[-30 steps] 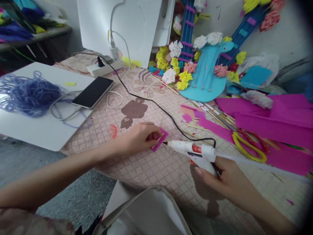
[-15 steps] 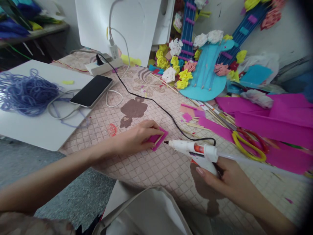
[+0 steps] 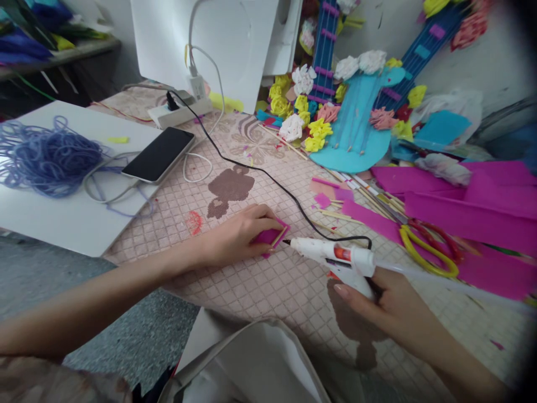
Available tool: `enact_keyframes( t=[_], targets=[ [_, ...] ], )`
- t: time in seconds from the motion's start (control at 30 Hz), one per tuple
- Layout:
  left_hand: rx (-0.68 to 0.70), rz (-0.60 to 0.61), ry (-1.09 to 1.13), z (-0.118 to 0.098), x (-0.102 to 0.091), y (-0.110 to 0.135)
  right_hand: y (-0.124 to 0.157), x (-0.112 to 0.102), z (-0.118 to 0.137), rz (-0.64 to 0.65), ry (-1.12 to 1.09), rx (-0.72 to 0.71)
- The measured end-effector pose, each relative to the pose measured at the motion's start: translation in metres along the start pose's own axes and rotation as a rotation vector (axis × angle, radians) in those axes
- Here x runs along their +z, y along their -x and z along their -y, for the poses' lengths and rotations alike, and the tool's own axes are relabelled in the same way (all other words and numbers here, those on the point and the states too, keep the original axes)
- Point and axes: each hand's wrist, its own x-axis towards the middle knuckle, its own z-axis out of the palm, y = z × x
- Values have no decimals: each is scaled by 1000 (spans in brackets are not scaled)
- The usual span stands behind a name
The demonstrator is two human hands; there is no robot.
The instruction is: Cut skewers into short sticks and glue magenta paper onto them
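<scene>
My left hand (image 3: 241, 235) presses a small magenta paper piece (image 3: 273, 236) with a thin wooden stick on it against the patterned tablecloth, fingers closed over it. My right hand (image 3: 388, 305) grips a white hot glue gun (image 3: 335, 258) by its handle. The gun's nozzle points left and sits right at the paper's right edge. A clear glue stick sticks out of the gun's back toward the right.
The glue gun's black cord (image 3: 251, 168) runs to a power strip (image 3: 180, 115). A phone (image 3: 159, 155) and purple string (image 3: 46, 157) lie on a white board at left. Yellow-handled scissors (image 3: 425, 249), magenta paper sheets (image 3: 474, 210), sticks and paper-flower guitars (image 3: 348, 123) crowd the right.
My left hand folded the magenta piece over the stick and drew it slightly nearer the nozzle. The glue gun shifted a little toward the paper.
</scene>
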Motion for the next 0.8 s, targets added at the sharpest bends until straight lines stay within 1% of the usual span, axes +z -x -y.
enact_keyframes(
  t=[0.17,0.27,0.37,0.53,0.67,0.8],
  targets=[
    [-15,2,-15,-1,-1,-1,1,-1,-2,-38,0,-9],
    [1,-2,-27,-1,-1,-1,1,0,-1,-39,1,-10],
    [18,-2,-37,0,0,-1,1,0,1,-6,-8,-6],
    [26,-16,-28,1,1,-1,-1,0,8,32,-31,-51],
    [27,-28,-21,2,2,0,-3,0,14,75,-20,-57],
    [30,-10,-31,3,2,0,-3,1,19,109,-17,-70]
  ],
)
